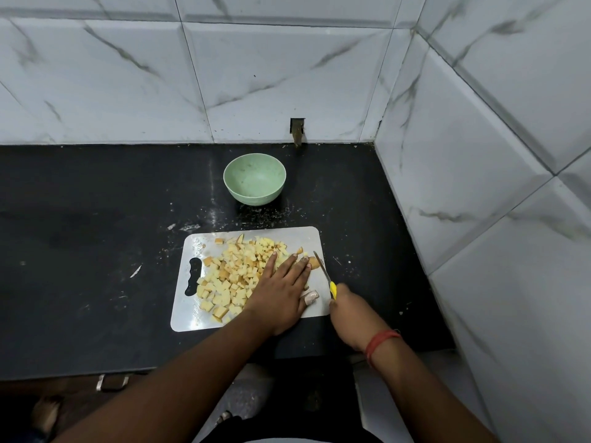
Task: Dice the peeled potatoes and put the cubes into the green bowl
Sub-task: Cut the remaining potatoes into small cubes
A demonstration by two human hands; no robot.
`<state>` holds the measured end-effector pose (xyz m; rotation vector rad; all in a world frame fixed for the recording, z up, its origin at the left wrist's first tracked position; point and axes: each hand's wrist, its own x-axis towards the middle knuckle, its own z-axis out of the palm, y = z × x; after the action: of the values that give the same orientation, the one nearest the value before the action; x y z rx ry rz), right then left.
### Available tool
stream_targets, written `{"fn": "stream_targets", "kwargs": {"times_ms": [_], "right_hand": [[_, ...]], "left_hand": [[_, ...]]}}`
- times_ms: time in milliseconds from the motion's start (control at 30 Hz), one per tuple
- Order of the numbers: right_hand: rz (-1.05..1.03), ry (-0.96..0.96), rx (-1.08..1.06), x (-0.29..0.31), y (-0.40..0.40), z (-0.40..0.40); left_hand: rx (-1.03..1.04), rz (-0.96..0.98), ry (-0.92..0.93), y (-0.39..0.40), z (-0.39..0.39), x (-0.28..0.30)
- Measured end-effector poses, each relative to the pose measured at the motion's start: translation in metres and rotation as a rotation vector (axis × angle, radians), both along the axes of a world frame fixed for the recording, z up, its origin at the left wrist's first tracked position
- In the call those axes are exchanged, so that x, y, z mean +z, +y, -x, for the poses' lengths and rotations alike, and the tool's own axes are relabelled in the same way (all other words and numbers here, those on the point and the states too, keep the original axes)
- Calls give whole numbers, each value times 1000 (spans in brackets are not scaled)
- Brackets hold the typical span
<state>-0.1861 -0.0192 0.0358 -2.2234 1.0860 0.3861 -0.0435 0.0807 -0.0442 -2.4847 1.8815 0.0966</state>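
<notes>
My left hand [281,292] lies flat on the white cutting board [192,311], fingers straight and spread, their tips pressing down on a remaining piece of potato [313,262] at the board's right side. The thumb, which has a pale wrap around it, sticks out to the right over the board. My right hand [350,310] is curled round the yellow handle of the knife [326,278], whose blade angles up and away toward that potato piece; I think the tip is touching or just beside it, though the view is too small there to be sure. A red thread band [379,342] sits on my right wrist.

The potato cubes [230,276] are heaped across the middle and left of the board (some pale yellow, some browner on one face), running from near the handle slot up to the far edge. The green bowl [254,180] stands on the black counter [80,251] beyond the board, well apart from it, and I can see no cubes in it. Pale crumbs speckle the counter between bowl and board. Marbled white tiles [287,75] rise behind and to the right.
</notes>
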Motion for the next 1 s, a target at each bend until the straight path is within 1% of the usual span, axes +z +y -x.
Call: {"fn": "stream_targets", "kwargs": {"times_ms": [267, 467, 667, 833, 1000], "right_hand": [[15, 86, -4, -10, 3, -16], [3, 76, -2, -9, 2, -17], [-46, 78, 47, -8, 2, -17], [-37, 116, 71, -10, 2, -20], [-59, 116, 65, -10, 2, -21]], "left_hand": [[-1, -42, 1, -1, 1, 4], [-9, -39, 8, -1, -1, 2], [-10, -21, -13, -1, 0, -1], [24, 26, 72, -3, -1, 4], [13, 48, 71, -2, -3, 3]]}}
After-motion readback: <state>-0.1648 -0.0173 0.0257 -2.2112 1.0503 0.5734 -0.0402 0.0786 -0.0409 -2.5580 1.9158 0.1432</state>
